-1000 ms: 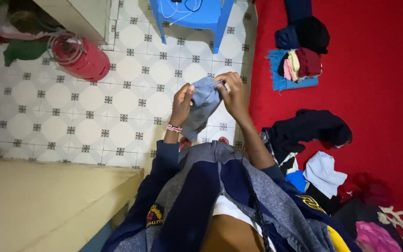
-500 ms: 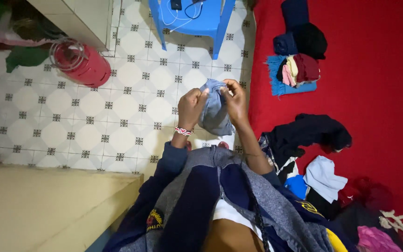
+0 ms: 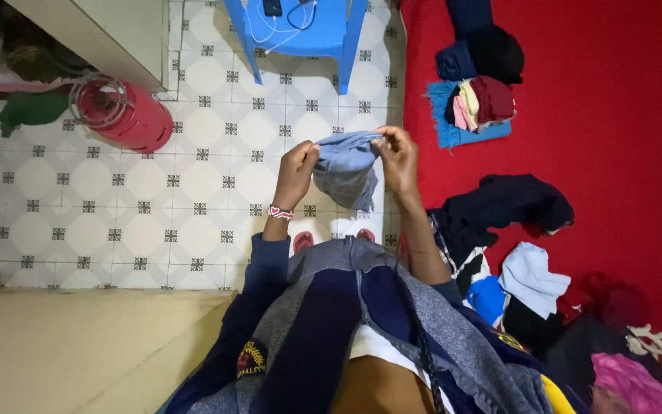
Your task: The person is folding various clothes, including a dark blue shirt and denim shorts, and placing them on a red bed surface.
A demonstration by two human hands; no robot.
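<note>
Cloth pinched between two hands above tiled floor

Fingers of the left hand pinch the left top corner of a small blue-grey cloth; the right hand pinches the opposite corner. Both grips are pressed together on the fabric, which hangs bunched between them in mid-air over the patterned tile floor. Beaded bracelet on the left wrist. To the right, a red mat carries a folded stack of clothes, a dark garment and a loose pile. Farther off: a blue plastic chair and a red gas cylinder.
</note>
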